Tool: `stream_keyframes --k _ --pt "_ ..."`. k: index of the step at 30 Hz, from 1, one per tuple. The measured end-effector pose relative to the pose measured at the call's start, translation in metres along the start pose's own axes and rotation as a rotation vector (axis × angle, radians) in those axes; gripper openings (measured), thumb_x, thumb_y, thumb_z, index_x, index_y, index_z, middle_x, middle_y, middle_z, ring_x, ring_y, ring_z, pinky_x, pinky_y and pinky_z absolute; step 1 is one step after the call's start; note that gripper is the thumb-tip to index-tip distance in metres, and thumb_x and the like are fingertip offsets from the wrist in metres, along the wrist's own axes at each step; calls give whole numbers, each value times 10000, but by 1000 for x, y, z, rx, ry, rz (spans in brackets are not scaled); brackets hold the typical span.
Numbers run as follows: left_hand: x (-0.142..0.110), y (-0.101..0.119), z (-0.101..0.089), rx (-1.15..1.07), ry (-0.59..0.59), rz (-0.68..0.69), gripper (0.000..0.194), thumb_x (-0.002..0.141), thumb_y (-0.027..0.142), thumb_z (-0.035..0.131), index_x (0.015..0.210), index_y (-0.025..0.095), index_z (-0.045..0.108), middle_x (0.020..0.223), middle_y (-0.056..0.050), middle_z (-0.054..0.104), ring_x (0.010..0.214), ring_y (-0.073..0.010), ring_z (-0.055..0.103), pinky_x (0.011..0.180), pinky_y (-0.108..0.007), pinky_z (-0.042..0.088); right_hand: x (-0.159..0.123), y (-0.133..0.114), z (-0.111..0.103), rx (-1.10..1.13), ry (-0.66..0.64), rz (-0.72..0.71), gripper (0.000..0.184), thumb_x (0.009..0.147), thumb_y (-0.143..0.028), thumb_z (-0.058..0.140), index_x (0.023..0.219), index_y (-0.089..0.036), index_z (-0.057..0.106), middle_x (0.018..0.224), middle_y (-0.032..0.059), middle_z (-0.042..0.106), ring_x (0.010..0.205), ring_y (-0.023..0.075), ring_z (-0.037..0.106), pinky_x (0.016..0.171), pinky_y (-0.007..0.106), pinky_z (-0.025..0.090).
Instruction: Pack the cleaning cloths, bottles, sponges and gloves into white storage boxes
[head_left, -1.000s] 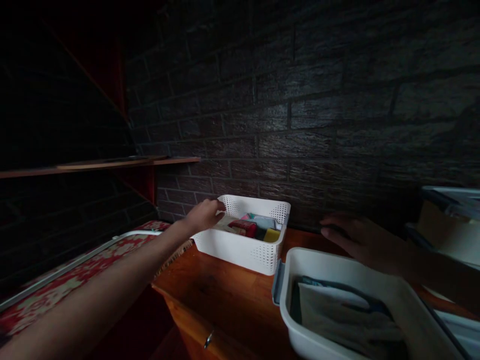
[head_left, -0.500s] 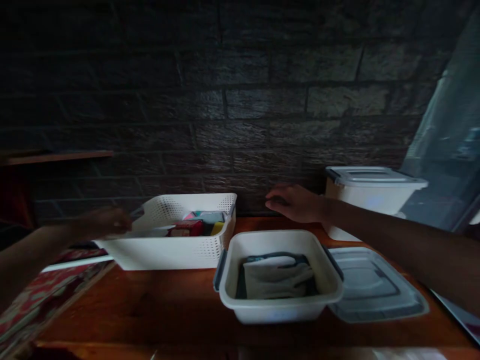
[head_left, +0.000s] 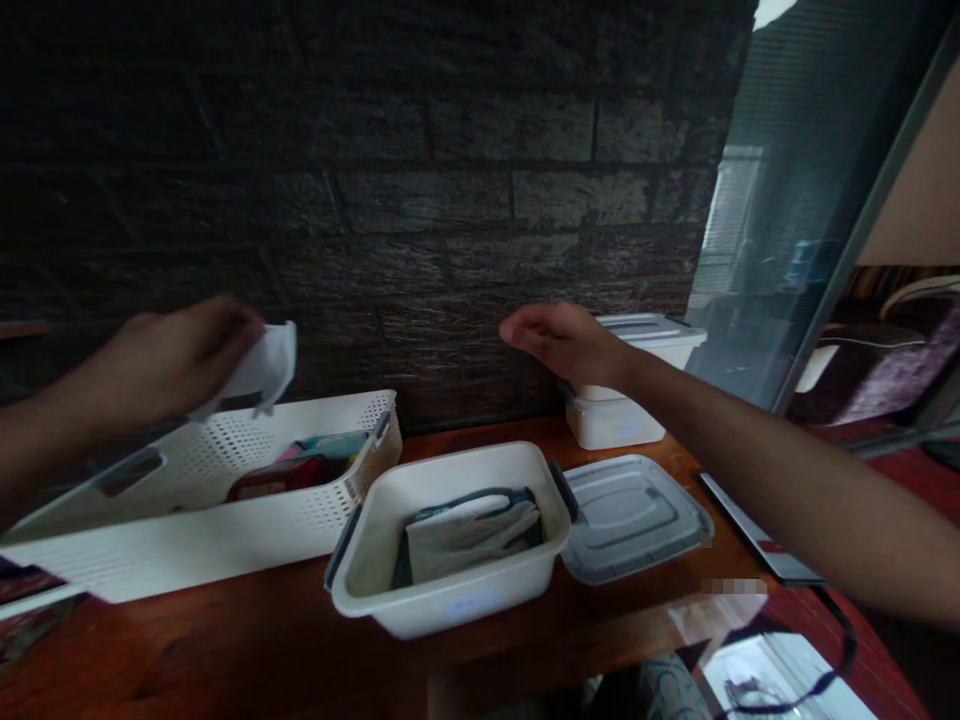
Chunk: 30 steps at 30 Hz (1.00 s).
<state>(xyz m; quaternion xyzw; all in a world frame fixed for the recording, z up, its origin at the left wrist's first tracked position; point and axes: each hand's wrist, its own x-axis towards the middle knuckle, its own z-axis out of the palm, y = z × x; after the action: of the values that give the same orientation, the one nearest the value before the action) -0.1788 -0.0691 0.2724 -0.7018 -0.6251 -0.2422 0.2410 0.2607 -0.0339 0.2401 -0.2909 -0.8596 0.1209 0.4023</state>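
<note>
My left hand [head_left: 191, 350] is closed on a thin white cloth-like piece [head_left: 268, 362], raised over the white perforated basket [head_left: 225, 545]. The kind of piece is blurred. Inside the basket lie a dark red packet [head_left: 274, 478] and several coloured items, partly hidden by the front wall. My right hand [head_left: 559, 340] hovers above the table with loosely bent fingers and nothing visible in them. Below and between the hands stands a lidless white bin [head_left: 450, 605] with dark handles. Grey-white work gloves [head_left: 472, 545] lie folded in it.
A translucent lid [head_left: 637, 520] lies right of the bin. Stacked white lidded boxes [head_left: 619, 425] stand behind it on the wooden table [head_left: 247, 650]. A dark brick wall [head_left: 420, 220] rises behind. At the right are a glass panel [head_left: 787, 200] and a flat device [head_left: 757, 530] with a cable.
The view has swung right. My left hand has risen from the basket's left end with the white piece in it. My right hand stays raised, free of things.
</note>
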Motion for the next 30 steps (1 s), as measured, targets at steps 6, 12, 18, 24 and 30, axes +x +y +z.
stream_keyframes --k 6,12,18,24,30 --pt "-8 158 18 -390 -13 260 304 990 353 494 1110 154 688 893 40 699 748 -85 604 696 -155 371 0 -9 30 415 66 74 573 846 -521 733 1288 -173 624 1144 71 710 994 189 669 856 300 540" --pt "-14 197 51 -962 -86 214 178 930 313 625 983 173 721 900 -26 738 783 -168 651 654 -222 449 3 -7 66 531 100 60 490 799 -485 796 1206 -231 694 941 28 729 809 189 665 676 290 528" --pt "-24 181 74 -1280 -135 -41 292 904 443 683 1008 174 723 698 -12 672 578 -122 552 495 -206 364 10 13 82 797 6 119 253 827 -390 793 952 -171 772 784 35 731 643 150 620 581 268 456" --pt "-33 173 75 -1457 -171 -16 248 883 373 727 1060 199 710 785 -29 718 662 -153 636 581 -236 446 8 18 83 809 84 132 221 874 -375 758 1017 -206 766 700 -6 687 571 105 545 524 234 386" --pt "-37 169 77 -1410 -180 -73 243 877 426 722 939 196 674 694 -11 679 557 -135 571 497 -223 358 -4 18 74 726 -22 154 196 815 -324 817 965 -210 767 770 22 742 634 146 642 619 280 524"
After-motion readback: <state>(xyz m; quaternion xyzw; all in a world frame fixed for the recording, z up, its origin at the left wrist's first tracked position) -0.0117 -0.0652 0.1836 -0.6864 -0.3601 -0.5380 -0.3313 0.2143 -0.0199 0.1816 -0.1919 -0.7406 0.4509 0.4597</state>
